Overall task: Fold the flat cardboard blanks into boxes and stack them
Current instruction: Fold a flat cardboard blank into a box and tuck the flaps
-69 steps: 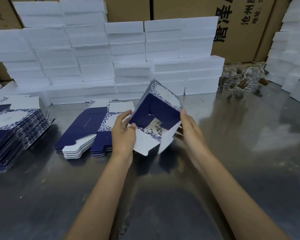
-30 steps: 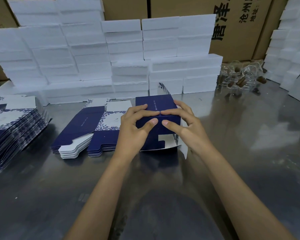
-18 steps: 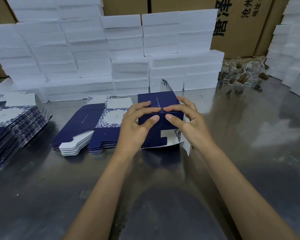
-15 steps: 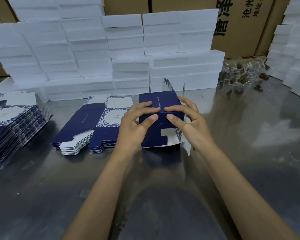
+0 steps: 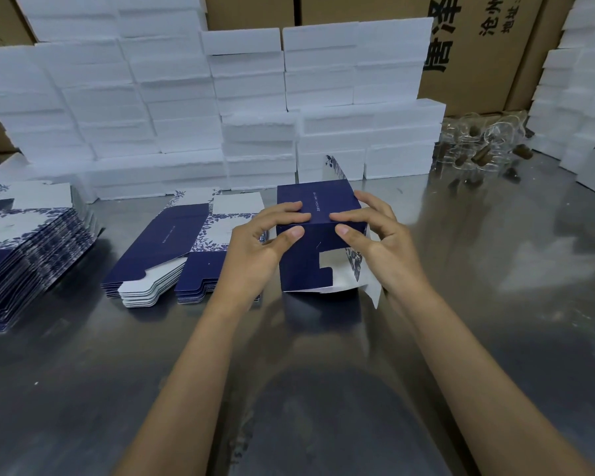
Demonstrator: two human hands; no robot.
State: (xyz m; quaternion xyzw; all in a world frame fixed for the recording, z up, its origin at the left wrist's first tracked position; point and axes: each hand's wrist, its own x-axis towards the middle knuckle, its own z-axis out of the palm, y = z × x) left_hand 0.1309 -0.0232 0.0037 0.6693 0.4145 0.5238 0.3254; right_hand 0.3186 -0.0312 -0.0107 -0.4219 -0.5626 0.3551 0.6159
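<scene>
A blue box [image 5: 315, 235] is held at centre in both grips: left hand [image 5: 258, 249], right hand [image 5: 380, 242]. Flat blanks [image 5: 172, 249] are stacked at nine o'clock; white blocks [image 5: 255, 108] are piled at twelve on the surface [image 5: 495, 321].

Two hands, left hand [image 5: 255, 249], right hand [image 5: 382, 242], gripping one navy box [image 5: 315, 249] at centre. Two stacks of flat blanks sitting left: big stack [image 5: 24, 242], small stack [image 5: 182, 249]. White foam blocks [image 5: 255, 108] too many to count.
</scene>
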